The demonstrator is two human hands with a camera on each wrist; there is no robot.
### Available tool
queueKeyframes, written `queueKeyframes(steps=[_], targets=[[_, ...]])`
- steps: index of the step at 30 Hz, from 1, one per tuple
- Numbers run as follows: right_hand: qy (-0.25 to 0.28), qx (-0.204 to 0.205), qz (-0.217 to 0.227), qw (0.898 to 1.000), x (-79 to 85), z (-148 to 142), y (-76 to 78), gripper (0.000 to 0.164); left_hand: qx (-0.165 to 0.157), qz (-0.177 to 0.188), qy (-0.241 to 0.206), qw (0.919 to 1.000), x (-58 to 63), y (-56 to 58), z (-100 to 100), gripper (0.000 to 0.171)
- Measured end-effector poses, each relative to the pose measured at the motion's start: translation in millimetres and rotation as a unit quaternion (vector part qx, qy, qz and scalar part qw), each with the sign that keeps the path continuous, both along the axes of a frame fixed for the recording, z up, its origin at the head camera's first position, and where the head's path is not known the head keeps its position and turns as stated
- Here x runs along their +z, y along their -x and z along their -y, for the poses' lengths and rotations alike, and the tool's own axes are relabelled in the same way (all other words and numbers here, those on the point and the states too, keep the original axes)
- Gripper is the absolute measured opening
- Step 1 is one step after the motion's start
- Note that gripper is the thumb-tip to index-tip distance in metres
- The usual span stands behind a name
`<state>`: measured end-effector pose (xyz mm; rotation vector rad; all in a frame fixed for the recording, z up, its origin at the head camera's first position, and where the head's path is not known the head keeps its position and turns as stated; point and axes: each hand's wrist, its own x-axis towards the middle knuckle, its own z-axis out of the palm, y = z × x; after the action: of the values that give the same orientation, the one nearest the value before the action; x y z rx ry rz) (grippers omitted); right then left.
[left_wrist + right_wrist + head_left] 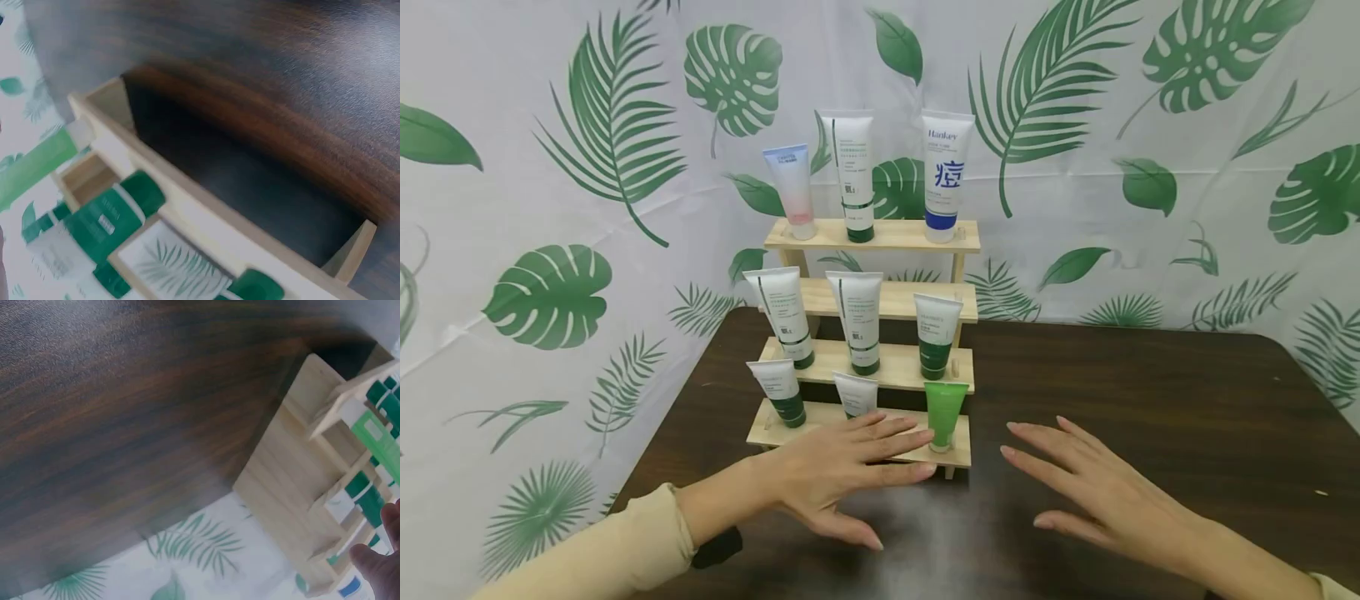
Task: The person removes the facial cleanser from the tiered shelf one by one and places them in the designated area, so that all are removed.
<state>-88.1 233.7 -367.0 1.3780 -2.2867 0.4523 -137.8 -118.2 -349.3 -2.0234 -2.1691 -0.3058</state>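
while both hands hang over the near part of the table (1120, 383), neither grips anything: the left hand (850, 467) has its fingers straight and spread, reaching rightward across the front of a wooden stand (902, 298), and the right hand (1097, 492) has fingers stretched out and apart, pointing inward from the stand's right side. between them, a little farther from the person, is the green tube (945, 412), at the right end of the bottom shelf. it lies just past the left fingertips, so the left hand is nearer; whether they touch it, i cannot tell. its long axis is close to upright, cap down and flat end up, with a slight lean to the right at the top. behind the left hand, a small white tube (853, 392) is partly hidden, and farther left stands a white-and-green tube (781, 392). three more tubes (857, 321) stand on the shelf above, and three others (853, 171) on the top shelf. beyond hangs a leaf-print cloth (647, 50)
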Motion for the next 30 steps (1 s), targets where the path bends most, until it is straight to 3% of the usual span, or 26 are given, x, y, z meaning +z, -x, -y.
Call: queueKeyframes(steps=[3,6,8,11,14,16,18,21,22,23,24,25,27,30], targets=[[0.028,-0.003,-0.006,1.000,3.1,0.3,3.1,0.058,0.011,-0.006,-0.044,0.9990,8.4,0.4,6.8,0.082],[0.058,-0.013,-0.010,0.998,7.5,0.5,6.1,0.056,0.022,-0.014,-0.124,0.9920,17.3,1.2,15.9,0.076],[0.084,-0.017,-0.013,0.996,11.4,0.6,9.4,0.056,0.030,-0.008,-0.193,0.9806,23.0,2.6,23.7,0.072],[0.131,-0.014,-0.017,0.991,17.9,0.2,17.8,0.054,0.057,0.013,-0.307,0.9500,30.7,6.0,37.8,0.066],[0.182,-0.011,-0.022,0.983,24.8,-1.4,29.3,0.053,0.085,0.051,-0.415,0.9046,37.8,11.7,51.9,0.060],[0.206,-0.027,-0.021,0.978,29.4,-2.6,37.2,0.053,0.107,0.098,-0.482,0.8643,41.6,15.5,60.3,0.054],[0.229,-0.046,-0.013,0.972,33.7,-3.2,45.2,0.053,0.132,0.143,-0.548,0.8136,44.5,20.0,67.7,0.047],[0.254,-0.085,0.007,0.963,39.2,-3.2,55.8,0.047,0.187,0.219,-0.627,0.7235,46.6,31.5,77.4,0.034],[0.264,-0.094,0.014,0.960,40.5,-2.7,58.9,0.043,0.213,0.237,-0.642,0.6971,46.4,37.1,80.2,0.032],[0.272,-0.103,0.025,0.956,41.8,-2.2,61.1,0.040,0.237,0.259,-0.651,0.6731,45.6,43.4,82.8,0.030],[0.277,-0.115,0.036,0.953,43.0,-1.4,62.8,0.039,0.265,0.279,-0.651,0.6541,44.0,50.2,85.3,0.031],[0.282,-0.125,0.044,0.950,43.7,-0.4,64.8,0.041,0.294,0.296,-0.646,0.6392,41.4,57.5,87.5,0.032],[0.290,-0.142,0.060,0.944,45.1,2.3,67.9,0.047,0.347,0.325,-0.623,0.6215,34.4,71.9,91.3,0.035],[0.303,-0.161,0.089,0.935,48.7,7.9,73.5,0.046,0.406,0.353,-0.576,0.6149,21.5,90.8,95.9,0.041]])
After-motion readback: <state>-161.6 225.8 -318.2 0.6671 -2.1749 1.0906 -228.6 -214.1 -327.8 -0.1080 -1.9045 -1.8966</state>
